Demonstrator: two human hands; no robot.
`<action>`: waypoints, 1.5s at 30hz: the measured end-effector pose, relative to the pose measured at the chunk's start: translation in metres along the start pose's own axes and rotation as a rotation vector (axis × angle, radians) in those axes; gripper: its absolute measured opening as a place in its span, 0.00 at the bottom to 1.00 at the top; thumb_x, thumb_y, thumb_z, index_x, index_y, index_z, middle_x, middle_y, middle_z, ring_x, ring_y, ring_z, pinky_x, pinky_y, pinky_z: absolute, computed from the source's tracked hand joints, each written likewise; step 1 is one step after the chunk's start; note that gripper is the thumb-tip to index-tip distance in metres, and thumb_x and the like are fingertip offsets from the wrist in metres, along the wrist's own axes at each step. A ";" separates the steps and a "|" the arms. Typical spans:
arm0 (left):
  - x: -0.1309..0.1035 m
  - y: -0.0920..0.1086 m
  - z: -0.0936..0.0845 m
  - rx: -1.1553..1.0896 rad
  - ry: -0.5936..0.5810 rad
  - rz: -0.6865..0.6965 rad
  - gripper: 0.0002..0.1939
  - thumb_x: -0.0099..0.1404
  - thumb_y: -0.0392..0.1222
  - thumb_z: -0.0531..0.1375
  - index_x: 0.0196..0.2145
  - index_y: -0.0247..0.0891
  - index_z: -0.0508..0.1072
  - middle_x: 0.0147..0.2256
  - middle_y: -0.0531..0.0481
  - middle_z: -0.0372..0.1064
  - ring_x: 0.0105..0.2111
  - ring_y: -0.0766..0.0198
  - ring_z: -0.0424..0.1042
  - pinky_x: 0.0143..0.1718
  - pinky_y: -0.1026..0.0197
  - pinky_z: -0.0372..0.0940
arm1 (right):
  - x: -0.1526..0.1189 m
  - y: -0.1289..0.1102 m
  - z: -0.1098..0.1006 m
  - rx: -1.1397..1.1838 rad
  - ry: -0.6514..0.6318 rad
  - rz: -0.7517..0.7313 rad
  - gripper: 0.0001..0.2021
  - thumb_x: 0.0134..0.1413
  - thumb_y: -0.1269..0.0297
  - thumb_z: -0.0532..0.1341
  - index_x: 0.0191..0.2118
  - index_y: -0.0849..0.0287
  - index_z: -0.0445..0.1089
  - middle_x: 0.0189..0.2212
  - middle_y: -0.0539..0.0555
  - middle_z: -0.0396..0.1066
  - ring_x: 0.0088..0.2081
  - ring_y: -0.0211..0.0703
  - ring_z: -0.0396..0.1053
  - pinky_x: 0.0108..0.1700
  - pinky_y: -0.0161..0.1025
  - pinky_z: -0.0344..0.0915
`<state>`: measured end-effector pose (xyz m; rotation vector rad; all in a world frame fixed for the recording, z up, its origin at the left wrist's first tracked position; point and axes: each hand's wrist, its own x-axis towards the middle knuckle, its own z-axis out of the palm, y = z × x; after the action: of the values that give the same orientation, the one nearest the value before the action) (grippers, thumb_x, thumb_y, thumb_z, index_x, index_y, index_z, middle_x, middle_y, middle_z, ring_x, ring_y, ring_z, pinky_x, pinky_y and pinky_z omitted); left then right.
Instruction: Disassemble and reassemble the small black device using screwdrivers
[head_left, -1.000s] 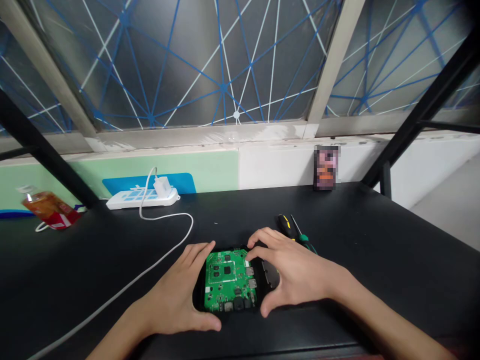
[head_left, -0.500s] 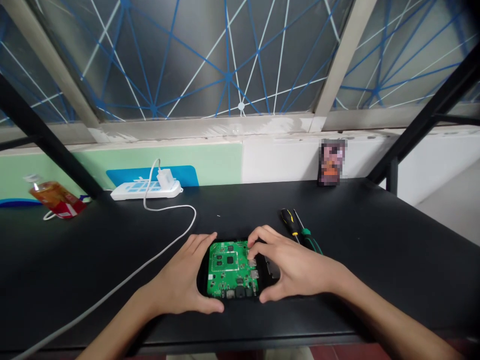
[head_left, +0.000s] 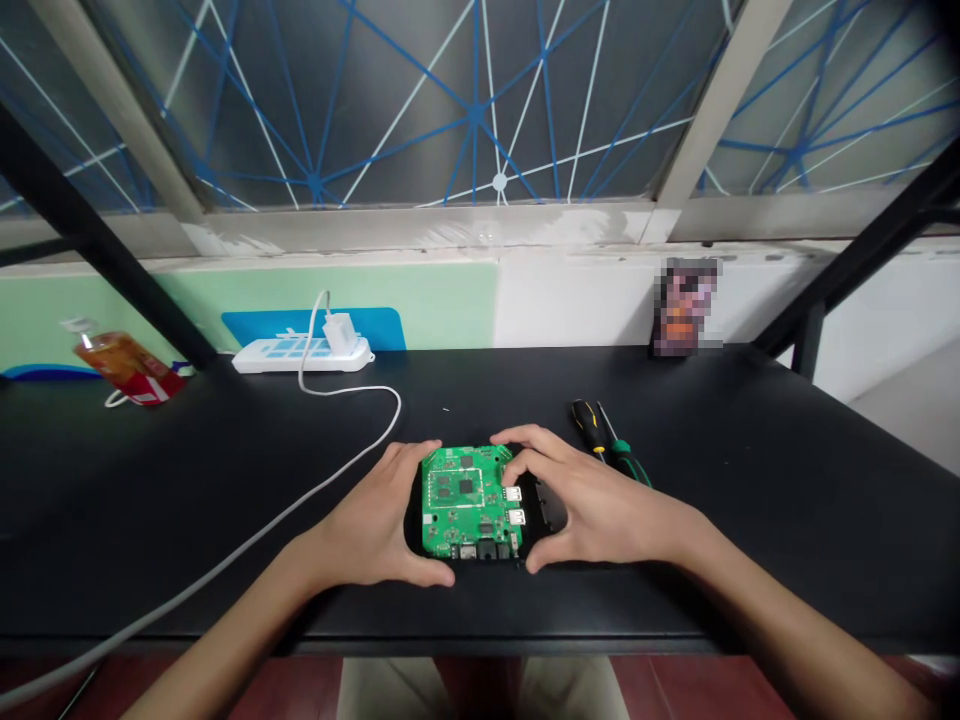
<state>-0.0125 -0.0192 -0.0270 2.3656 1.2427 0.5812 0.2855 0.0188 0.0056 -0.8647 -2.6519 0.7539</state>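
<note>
Head view. Green board [head_left: 456, 515] seen seated in black case [head_left: 415, 515], at the table's [head_left: 247, 480] near part, between both hands. Clock bearings taken from the board, 12 away from the wearer.

Left hand [head_left: 375, 520] at 9: spread wide, curved round the case, fingertips placed at the 11 corner, thumb laid along the near edge. Right hand [head_left: 592, 505] at 3: also wide, fingers arched, one fingertip brought to the board's edge just beyond the metal ports [head_left: 514, 505], thumb near the 5 corner. Firmness of either hold cannot be told. Dark part [head_left: 552, 508] noted below the right hand, partly covered.

Yellow-black screwdriver [head_left: 587, 425] and green-handled screwdriver [head_left: 624, 455] laid side by side, about 2. White power strip [head_left: 289, 355] at 10, with charger [head_left: 341, 333] plugged in and cable [head_left: 289, 515] trailed toward 8. Bottle [head_left: 127, 368] tilted, between 9 and 10. Pixelated upright object [head_left: 679, 310] leaned at the wall, 2.
</note>
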 end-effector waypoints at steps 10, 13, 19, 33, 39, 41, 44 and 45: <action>0.000 0.001 0.001 -0.021 0.003 0.011 0.59 0.47 0.58 0.75 0.66 0.40 0.49 0.58 0.35 0.60 0.58 0.33 0.64 0.58 0.31 0.62 | -0.001 0.006 -0.004 -0.135 0.052 -0.071 0.31 0.53 0.53 0.70 0.61 0.52 0.63 0.67 0.57 0.59 0.67 0.52 0.60 0.67 0.52 0.62; 0.000 0.001 0.000 -0.033 -0.008 0.002 0.59 0.47 0.59 0.75 0.67 0.40 0.49 0.59 0.34 0.59 0.59 0.32 0.62 0.59 0.29 0.61 | 0.002 0.008 0.000 -0.131 0.107 -0.118 0.31 0.54 0.56 0.69 0.62 0.53 0.63 0.65 0.59 0.63 0.65 0.51 0.63 0.65 0.52 0.65; -0.002 -0.001 -0.001 -0.111 -0.028 -0.050 0.67 0.46 0.64 0.75 0.71 0.43 0.40 0.65 0.31 0.51 0.66 0.29 0.54 0.63 0.26 0.55 | 0.010 0.014 0.004 -0.096 0.255 -0.214 0.32 0.52 0.56 0.69 0.62 0.53 0.63 0.60 0.59 0.70 0.60 0.51 0.70 0.61 0.53 0.70; 0.047 -0.005 -0.034 0.060 0.093 0.102 0.59 0.59 0.46 0.69 0.73 0.42 0.33 0.71 0.33 0.41 0.71 0.33 0.41 0.69 0.29 0.46 | 0.039 0.027 -0.026 -0.131 0.395 -0.059 0.34 0.48 0.58 0.69 0.62 0.54 0.65 0.59 0.57 0.72 0.56 0.52 0.73 0.59 0.55 0.70; 0.058 -0.017 -0.025 0.094 0.151 0.143 0.60 0.58 0.43 0.69 0.73 0.41 0.31 0.71 0.31 0.40 0.71 0.32 0.42 0.67 0.28 0.49 | 0.045 0.026 -0.025 -0.144 0.463 -0.056 0.35 0.47 0.59 0.70 0.62 0.53 0.65 0.59 0.57 0.72 0.56 0.53 0.74 0.59 0.55 0.70; 0.056 -0.019 -0.023 0.105 0.157 0.161 0.61 0.58 0.43 0.69 0.73 0.44 0.30 0.70 0.32 0.42 0.70 0.33 0.46 0.65 0.28 0.53 | 0.042 0.026 -0.021 -0.172 0.465 -0.068 0.35 0.47 0.60 0.69 0.63 0.53 0.65 0.59 0.58 0.72 0.58 0.54 0.72 0.61 0.57 0.68; 0.055 -0.018 -0.021 0.127 0.177 0.191 0.62 0.56 0.43 0.70 0.73 0.46 0.32 0.69 0.33 0.46 0.68 0.33 0.50 0.63 0.28 0.57 | 0.036 0.027 -0.015 -0.187 0.469 -0.093 0.35 0.48 0.60 0.68 0.64 0.54 0.63 0.60 0.59 0.70 0.60 0.54 0.70 0.62 0.58 0.67; 0.055 -0.017 -0.020 0.136 0.192 0.202 0.62 0.55 0.43 0.71 0.73 0.45 0.33 0.69 0.34 0.47 0.67 0.33 0.51 0.63 0.28 0.58 | 0.033 0.028 -0.013 -0.187 0.476 -0.100 0.36 0.49 0.60 0.68 0.64 0.54 0.62 0.61 0.59 0.70 0.61 0.54 0.70 0.62 0.58 0.67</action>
<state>-0.0062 0.0394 -0.0101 2.6206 1.1611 0.8283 0.2779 0.0635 0.0040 -0.8257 -2.3348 0.2353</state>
